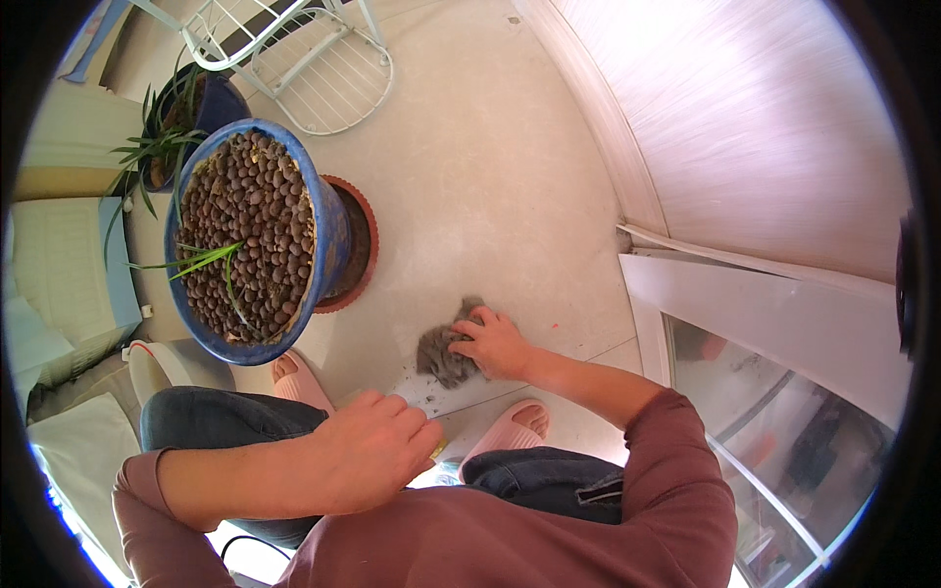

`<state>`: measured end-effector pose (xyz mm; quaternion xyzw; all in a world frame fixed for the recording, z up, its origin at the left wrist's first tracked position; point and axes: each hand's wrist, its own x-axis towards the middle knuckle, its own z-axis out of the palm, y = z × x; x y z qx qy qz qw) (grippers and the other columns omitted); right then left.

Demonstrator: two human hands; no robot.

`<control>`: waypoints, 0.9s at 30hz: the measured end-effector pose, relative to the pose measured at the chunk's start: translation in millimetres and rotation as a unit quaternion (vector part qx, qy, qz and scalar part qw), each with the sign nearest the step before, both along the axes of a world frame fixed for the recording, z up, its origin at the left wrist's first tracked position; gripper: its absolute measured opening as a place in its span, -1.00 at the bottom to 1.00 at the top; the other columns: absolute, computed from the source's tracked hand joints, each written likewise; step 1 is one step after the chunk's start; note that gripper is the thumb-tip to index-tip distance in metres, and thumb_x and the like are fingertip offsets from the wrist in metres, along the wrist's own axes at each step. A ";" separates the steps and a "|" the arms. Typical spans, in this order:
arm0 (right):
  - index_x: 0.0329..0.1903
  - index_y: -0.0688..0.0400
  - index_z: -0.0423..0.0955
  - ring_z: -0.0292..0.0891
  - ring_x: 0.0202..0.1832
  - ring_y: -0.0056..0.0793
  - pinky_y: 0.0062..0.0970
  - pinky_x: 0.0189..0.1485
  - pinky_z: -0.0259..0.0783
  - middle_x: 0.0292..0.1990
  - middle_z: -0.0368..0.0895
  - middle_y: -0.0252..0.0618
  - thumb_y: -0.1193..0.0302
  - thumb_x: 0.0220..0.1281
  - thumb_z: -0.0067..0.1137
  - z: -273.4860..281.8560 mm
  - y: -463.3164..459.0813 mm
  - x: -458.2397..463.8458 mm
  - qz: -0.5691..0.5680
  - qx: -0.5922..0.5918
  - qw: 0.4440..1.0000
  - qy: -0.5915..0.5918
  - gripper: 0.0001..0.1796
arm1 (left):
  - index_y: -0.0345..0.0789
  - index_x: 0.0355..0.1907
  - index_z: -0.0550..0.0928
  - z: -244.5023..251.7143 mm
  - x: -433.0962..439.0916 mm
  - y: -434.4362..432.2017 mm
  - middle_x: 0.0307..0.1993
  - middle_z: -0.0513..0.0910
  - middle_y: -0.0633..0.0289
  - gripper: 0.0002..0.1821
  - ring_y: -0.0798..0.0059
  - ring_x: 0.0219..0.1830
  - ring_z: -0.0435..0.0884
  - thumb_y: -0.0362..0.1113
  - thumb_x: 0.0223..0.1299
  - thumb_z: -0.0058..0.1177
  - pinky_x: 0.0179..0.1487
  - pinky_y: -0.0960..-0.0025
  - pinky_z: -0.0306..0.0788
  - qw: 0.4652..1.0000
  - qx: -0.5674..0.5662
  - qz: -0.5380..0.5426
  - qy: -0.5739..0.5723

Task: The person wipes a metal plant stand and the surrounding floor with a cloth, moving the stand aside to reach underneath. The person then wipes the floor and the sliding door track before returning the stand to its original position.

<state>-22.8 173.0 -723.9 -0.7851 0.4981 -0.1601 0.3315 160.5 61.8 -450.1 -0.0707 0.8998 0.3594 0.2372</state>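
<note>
My right hand [494, 344] presses a crumpled grey-brown cloth [441, 356] against the pale tiled floor [485, 213]. Small dark bits of debris lie on the floor just below the cloth. My left hand [382, 445] is bent in front of my chest, above my left knee. Its fingers are curled and point away from the camera; a small bit of something yellow shows beside them, and what they hold is hidden. A blue plant pot [331, 242], filled with round brown pebbles [250, 220] and a thin green plant, stands to the left of the cloth.
Under the pot is a reddish-brown saucer [373, 242]. A white wire rack [323, 81] stands farther off, near a second blue pot [220, 103] with a leafy plant. A pale bin [184, 364] is beside my left knee. At right are a wooden panel [750, 132] and a glass-fronted door [772, 411].
</note>
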 end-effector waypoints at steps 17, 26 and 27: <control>0.35 -0.02 0.16 0.09 0.28 0.20 0.00 0.26 0.18 0.33 0.14 0.00 0.32 0.27 -0.19 9.3 -246.4 -213.7 -0.444 0.060 0.883 0.137 -0.45 | -0.34 -0.16 0.52 -1.1 23.7 -16.7 -0.37 0.56 0.21 -0.70 0.26 -0.25 0.55 -0.19 0.12 0.09 -0.13 0.24 0.34 0.999 -0.001 0.032 -0.017; 0.42 0.09 -0.02 -0.18 0.36 0.37 0.36 0.16 0.05 0.41 -0.18 0.17 0.25 0.32 -0.24 8.6 -351.0 -168.9 -0.481 0.146 0.813 0.295 -0.37 | -0.36 -0.11 0.51 -8.1 24.7 -33.5 -0.24 0.56 0.04 -0.64 0.11 -0.14 0.53 -0.24 0.03 0.13 -0.04 0.16 0.38 0.980 0.052 0.164 -0.097; 0.41 0.12 -0.01 -0.17 0.35 0.37 0.36 0.15 0.06 0.40 -0.17 0.20 0.27 0.32 -0.24 5.2 -364.7 -170.2 -0.481 0.138 0.814 0.296 -0.38 | -0.38 -0.14 0.51 -7.3 25.1 -33.9 -0.25 0.54 0.01 -0.65 0.08 -0.15 0.51 -0.29 -0.01 0.14 -0.04 0.15 0.37 0.975 0.052 0.195 -0.097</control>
